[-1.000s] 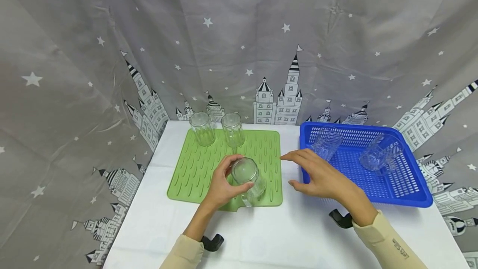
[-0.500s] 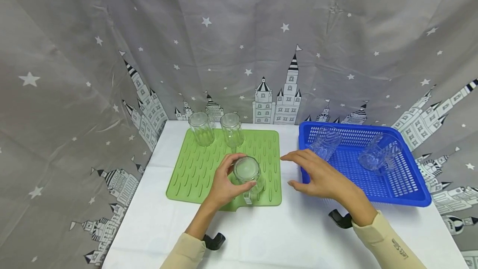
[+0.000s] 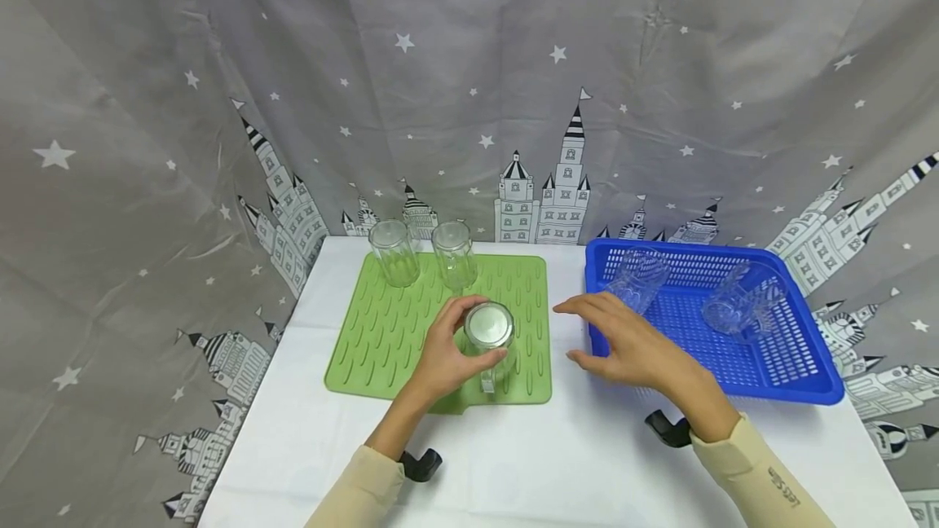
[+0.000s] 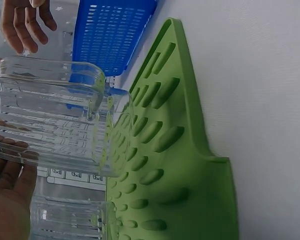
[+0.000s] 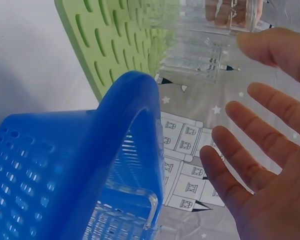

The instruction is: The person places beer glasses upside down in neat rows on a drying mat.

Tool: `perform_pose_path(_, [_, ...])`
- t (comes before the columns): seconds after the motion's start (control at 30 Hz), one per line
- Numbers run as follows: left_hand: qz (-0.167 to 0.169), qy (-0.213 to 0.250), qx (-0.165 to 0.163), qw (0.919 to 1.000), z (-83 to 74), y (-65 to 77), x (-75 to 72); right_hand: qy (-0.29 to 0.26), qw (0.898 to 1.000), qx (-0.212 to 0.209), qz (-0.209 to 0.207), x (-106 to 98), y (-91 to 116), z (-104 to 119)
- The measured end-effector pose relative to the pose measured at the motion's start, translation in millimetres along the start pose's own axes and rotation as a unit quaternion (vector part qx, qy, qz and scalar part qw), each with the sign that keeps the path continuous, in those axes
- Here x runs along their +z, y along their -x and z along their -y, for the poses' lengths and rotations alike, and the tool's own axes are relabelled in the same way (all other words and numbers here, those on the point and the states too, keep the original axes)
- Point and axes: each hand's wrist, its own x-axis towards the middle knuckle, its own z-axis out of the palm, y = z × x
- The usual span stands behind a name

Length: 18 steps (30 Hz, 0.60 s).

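Observation:
My left hand (image 3: 445,361) grips a clear glass mug (image 3: 490,326) near its base, thumb on one side and fingers on the other. The mug is upside down, its handle toward me. In the left wrist view its rim is close over the green ridged mat (image 4: 140,175). Two more glass mugs, a left one (image 3: 394,257) and a right one (image 3: 455,257), stand upside down along the mat's back edge. My right hand (image 3: 623,341) holds nothing; its fingers are spread beside the left rim of the blue basket (image 5: 125,100).
Inside the blue plastic basket, right of the mat, lie two clear glass mugs, one at the left (image 3: 637,282) and one at the right (image 3: 737,304). A white cloth (image 3: 557,463) covers the table. Behind it hangs a grey curtain (image 3: 469,39) printed with castles.
The mug in my left hand has shifted slightly away from me and to the right, and now stands straighter. My right hand has stayed almost still.

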Motion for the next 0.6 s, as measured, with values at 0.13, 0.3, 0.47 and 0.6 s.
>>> perform_pose_path(0.13, [0.006, -0.009, 0.001, 0.9999, -0.5, -6.9, 2.5, 0.008, 1.000, 0.009, -0.005, -2, 1, -4])
perform_pose_path(0.3, [0.009, -0.021, -0.006, 0.9997, 0.5, -15.3, 6.1, 0.019, 0.999, 0.043, -0.004, -6, 2, -12])
perform_pose_path(0.47, [0.016, -0.027, -0.014, 0.9994, -2.1, -22.7, 9.8, 0.021, 0.998, 0.058, -0.012, -8, 3, -22])
perform_pose_path(0.6, [0.019, -0.031, -0.021, 0.9991, -6.0, -28.4, 10.9, 0.016, 0.998, 0.059, -0.024, -8, 4, -28])
